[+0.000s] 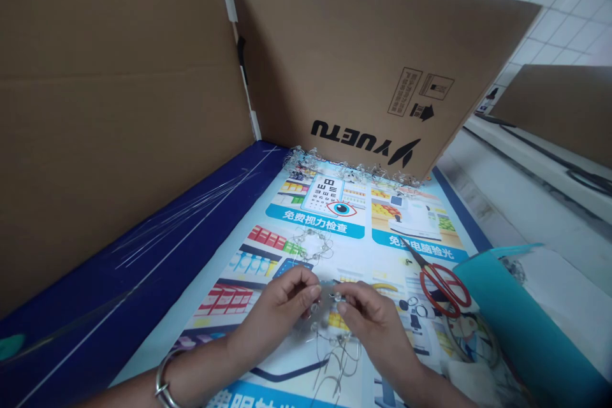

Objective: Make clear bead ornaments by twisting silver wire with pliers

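Note:
My left hand (282, 303) is closed in a pinch, thumb against forefinger, at the upper left of a beaded wire strand (337, 354). Across a small gap, my right hand (375, 319) pinches a small dark and clear piece at the strand's other side. Clear beads and thin curled wires hang down between the two hands, over the printed sheet. Where exactly the fingertips meet the strand is too small to make out. Just beyond my hands, a ring of beaded wire (312, 244) lies flat on the sheet.
Red-handled scissors (442, 287) lie right of my hands. Beside them are a round clear roll (471, 338) and a teal box (521, 306). More beaded wire pieces (354, 172) line the far edge, against a cardboard panel (373, 64). Thin clear strands (186, 210) lie leftward on blue cloth.

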The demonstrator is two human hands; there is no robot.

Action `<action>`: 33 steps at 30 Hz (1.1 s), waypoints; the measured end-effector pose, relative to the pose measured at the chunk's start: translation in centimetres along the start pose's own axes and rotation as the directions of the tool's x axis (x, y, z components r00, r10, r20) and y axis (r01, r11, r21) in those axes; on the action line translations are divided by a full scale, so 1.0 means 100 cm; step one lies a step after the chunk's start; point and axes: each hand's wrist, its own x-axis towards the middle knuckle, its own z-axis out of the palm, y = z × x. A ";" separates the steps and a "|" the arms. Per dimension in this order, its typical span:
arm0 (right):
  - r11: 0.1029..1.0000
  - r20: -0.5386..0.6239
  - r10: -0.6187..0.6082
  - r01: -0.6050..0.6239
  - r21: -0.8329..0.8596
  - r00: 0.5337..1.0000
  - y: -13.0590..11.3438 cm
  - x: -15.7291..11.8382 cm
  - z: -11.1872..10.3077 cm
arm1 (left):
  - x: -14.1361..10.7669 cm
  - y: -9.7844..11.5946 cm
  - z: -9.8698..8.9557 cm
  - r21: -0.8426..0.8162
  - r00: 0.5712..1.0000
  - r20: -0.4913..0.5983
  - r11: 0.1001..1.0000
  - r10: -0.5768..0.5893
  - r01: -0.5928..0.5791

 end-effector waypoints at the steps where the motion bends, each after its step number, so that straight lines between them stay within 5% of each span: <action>1: 1.000 0.004 -0.005 0.005 -0.004 1.000 0.000 0.000 0.000 | 0.000 0.000 0.000 -0.004 1.000 0.002 1.000 -0.002 0.002; 17: 0.969 0.002 -0.163 0.160 -0.189 0.987 -0.002 0.002 -0.004 | -0.002 0.006 0.002 0.077 0.996 0.083 0.996 0.046 -0.052; 28: 0.986 -0.058 -0.069 0.059 -0.159 0.996 -0.002 0.000 -0.002 | -0.003 0.005 0.004 0.077 0.997 0.074 0.996 0.038 -0.044; 33: 0.965 -0.045 -0.124 0.109 -0.237 0.991 0.000 -0.001 -0.001 | -0.002 0.008 0.006 0.051 0.995 0.099 0.998 0.026 -0.031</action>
